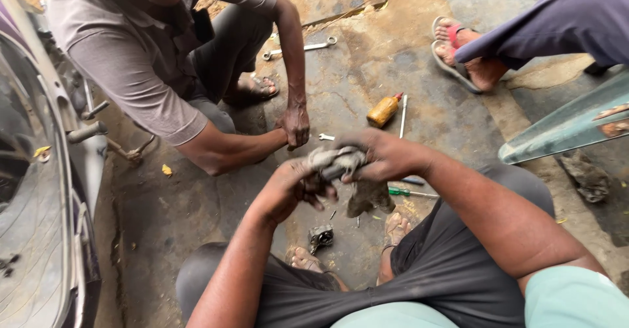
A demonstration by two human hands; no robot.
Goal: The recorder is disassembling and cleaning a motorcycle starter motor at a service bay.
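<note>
Both my hands meet over my knees. My right hand (383, 156) grips a dirty grey rag (337, 162) wrapped around something I cannot make out; a corner of the rag hangs down below it. My left hand (293, 187) is closed on the other end of the same bundle. A small metal part (320, 237) lies on the ground between my feet.
A person in a grey shirt crouches opposite, one hand (295, 125) near the ground. A wrench (300, 48), an orange bottle (383, 110), a thin rod (403, 116), a small spanner (325, 137) and a green-handled screwdriver (409, 192) lie about. A vehicle (39, 190) stands left; a sandalled foot (462, 56) is at right.
</note>
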